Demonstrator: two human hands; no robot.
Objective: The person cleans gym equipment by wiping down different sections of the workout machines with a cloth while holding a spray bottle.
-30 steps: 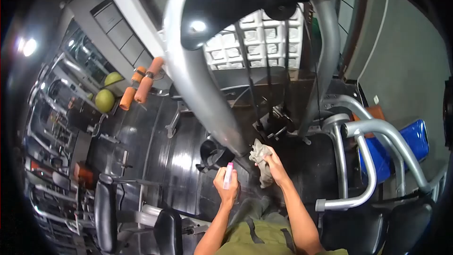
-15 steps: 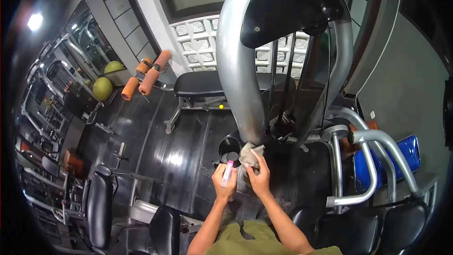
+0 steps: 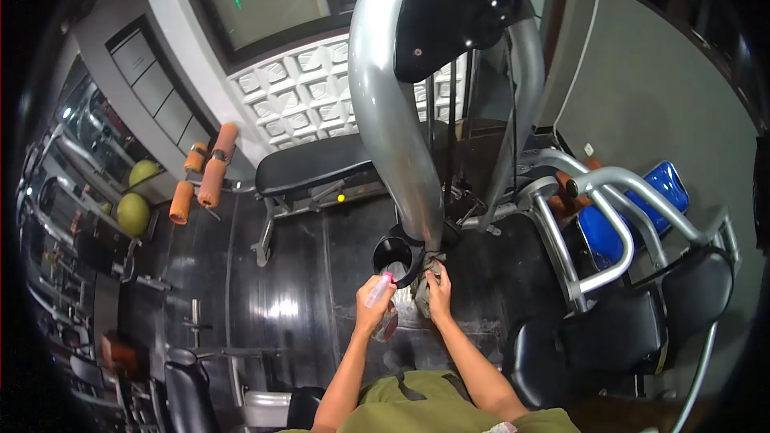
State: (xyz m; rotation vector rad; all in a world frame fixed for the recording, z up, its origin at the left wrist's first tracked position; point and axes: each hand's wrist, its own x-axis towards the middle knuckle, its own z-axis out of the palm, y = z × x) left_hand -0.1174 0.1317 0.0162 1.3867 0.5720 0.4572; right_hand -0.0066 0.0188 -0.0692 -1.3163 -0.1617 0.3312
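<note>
My left hand (image 3: 369, 311) is closed around a clear spray bottle (image 3: 378, 293) with a pink and white top, its lower body showing below my fist. Close by on the right, my right hand (image 3: 439, 297) grips a crumpled grey-green cloth (image 3: 423, 300). The cloth lies against the lower end of the machine's thick silver column (image 3: 391, 128), beside a round black cup holder (image 3: 383, 254). The spray bottle's pink tip is just below that holder's rim. My right fingertips are partly hidden in the cloth.
A black padded bench (image 3: 313, 162) stands behind the column. To the right are silver frame tubes (image 3: 613, 277), black seat pads (image 3: 603, 330) and blue pads (image 3: 605, 236). Orange foam rollers (image 3: 212, 183) and a green ball (image 3: 132, 214) are at left. Another black pad (image 3: 191, 393) is at lower left.
The cloth in my right hand has gone from being held up near the cup holder to lying against the column's base, hanging lower. My left hand keeps the spray bottle. The camera view has tilted.
</note>
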